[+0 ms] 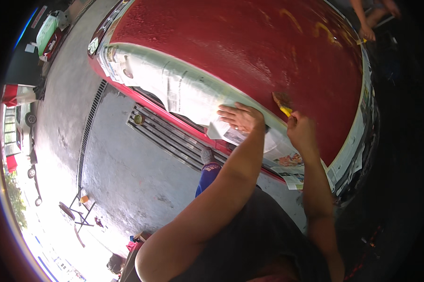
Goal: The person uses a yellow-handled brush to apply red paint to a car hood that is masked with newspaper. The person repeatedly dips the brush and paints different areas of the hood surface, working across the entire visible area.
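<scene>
My right hand is closed round the handle of a yellow-handled tool. Its flat brownish head meets the glossy dark red car roof; whether it is a brush or a scraper I cannot tell. Fingers spread, my left hand lies flat on the newspaper masking along the roof's near side. Sheets of this paper hang over the side windows. Tan streaks and wrinkled, wet-looking patches mark the red surface.
Below the car side runs a slatted metal step with a small round can on it. At the far right, another person's hand is at the roof edge. A folding stand occupies the floor at lower left, near a drain grate.
</scene>
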`<state>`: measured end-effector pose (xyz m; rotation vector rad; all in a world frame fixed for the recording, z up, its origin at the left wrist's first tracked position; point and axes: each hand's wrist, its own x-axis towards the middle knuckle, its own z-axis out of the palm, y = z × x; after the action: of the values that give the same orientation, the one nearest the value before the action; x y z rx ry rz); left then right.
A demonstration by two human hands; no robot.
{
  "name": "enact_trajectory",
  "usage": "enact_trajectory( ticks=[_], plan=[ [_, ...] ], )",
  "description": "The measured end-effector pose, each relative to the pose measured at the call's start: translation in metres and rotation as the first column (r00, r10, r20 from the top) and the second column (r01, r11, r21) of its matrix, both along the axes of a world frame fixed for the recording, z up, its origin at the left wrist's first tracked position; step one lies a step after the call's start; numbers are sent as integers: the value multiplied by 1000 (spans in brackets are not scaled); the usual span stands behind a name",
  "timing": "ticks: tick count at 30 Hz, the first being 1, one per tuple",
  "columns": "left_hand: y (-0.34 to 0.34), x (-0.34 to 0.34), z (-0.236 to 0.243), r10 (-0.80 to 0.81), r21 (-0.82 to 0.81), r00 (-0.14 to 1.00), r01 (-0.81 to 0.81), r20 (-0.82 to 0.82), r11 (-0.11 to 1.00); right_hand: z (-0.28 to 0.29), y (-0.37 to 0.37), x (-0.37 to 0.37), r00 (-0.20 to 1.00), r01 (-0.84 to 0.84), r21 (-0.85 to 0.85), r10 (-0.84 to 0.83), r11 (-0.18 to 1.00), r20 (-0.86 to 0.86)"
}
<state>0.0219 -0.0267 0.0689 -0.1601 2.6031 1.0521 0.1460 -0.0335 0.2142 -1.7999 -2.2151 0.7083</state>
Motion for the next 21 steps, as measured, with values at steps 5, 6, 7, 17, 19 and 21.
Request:
enact_trajectory(
  ticks=[5, 6, 7, 17, 19, 21],
  plan=[
    [-28, -9, 1, -144, 169, 982, 123, 121, 978, -13, 6, -114, 986, -160, 46, 162, 986, -41],
    [-37, -13, 1, -197, 223, 971, 164, 133, 961, -13, 18, -141, 979, -179, 57, 183, 982, -90],
    [-49, -18, 0, -257, 268, 961, 222, 106, 937, -13, 32, -167, 970, -195, 67, 202, 979, -135],
    [-142, -168, -18, -480, 313, 874, 435, 79, 844, -32, 30, -170, 923, -380, 180, 358, 907, 144],
    [-144, -209, -23, -332, 326, 942, 300, 47, 897, -15, 8, -131, 949, -297, 171, 270, 939, 165],
    [-137, -244, -27, -265, 364, 964, 253, -18, 896, 13, -2, -106, 923, -192, 84, 151, 978, 355]
  ],
)
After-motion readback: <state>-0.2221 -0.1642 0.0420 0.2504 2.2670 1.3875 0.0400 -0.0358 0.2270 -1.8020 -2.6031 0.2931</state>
